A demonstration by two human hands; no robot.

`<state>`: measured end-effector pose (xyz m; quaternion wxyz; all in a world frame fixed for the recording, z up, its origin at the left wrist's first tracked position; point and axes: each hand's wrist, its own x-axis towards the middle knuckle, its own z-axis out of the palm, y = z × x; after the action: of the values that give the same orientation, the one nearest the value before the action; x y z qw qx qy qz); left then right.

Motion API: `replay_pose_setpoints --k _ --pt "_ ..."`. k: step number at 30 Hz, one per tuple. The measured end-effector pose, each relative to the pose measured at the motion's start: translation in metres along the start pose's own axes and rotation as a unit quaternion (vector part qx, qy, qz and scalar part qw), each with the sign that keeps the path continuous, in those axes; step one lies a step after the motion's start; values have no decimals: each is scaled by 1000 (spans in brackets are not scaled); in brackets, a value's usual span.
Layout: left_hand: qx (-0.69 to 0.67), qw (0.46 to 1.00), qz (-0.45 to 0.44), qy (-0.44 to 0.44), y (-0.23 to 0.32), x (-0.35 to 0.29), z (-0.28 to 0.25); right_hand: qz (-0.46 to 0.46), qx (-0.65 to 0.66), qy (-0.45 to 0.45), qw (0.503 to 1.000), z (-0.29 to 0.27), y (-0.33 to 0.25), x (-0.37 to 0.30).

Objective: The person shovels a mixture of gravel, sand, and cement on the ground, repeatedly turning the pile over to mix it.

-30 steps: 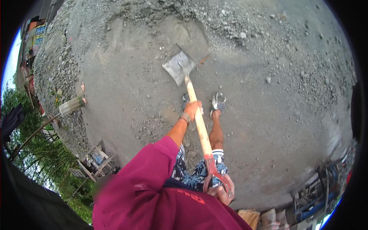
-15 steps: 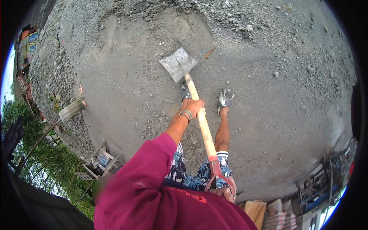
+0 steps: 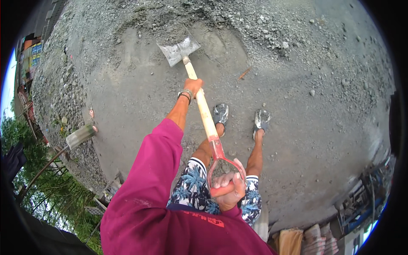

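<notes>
A shovel with a pale wooden shaft (image 3: pixel 205 112) stretches away from me over the grey ground. Its flat metal blade (image 3: pixel 177 50) meets the edge of a gravel heap (image 3: pixel 170 17), with some grey grit on its far part. Lower on the shaft, near the blade, my left hand (image 3: pixel 194 86) is wrapped round the wood. Closed on the red D-shaped grip (image 3: pixel 223 189) at the near end is my right hand (image 3: pixel 233 190), in front of my patterned shorts.
Loose stones (image 3: pixel 272 29) spread along the far side, and a gravel bank (image 3: pixel 63 85) lies at the left. Another shovel-like tool (image 3: pixel 80 136) leans there. Stacked sacks (image 3: pixel 314 240) and metal frames (image 3: pixel 361 208) stand at the lower right. A reddish stick (image 3: pixel 244 74) lies right of the blade.
The shovel has moved forward and left, its blade reaching the heap's edge. Both arms have extended with it, and my right hand and the grip have come out from near my body.
</notes>
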<state>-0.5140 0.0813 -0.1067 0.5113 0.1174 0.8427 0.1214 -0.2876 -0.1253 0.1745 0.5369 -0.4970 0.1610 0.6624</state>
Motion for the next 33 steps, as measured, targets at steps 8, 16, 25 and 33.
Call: replay_pose_setpoints --k 8,16,25,33 --pt "-73 992 98 17 18 -40 -23 103 39 70 991 -5 -3 0" --pt "-192 976 -85 -63 -103 -136 101 53 -27 77 995 -72 -91 -52" --pt "-481 846 -99 -208 -11 -154 81 62 -23 45 997 39 -88 54" --pt "-397 880 -190 -177 -15 -252 103 39 -3 78 996 14 -132 -7"
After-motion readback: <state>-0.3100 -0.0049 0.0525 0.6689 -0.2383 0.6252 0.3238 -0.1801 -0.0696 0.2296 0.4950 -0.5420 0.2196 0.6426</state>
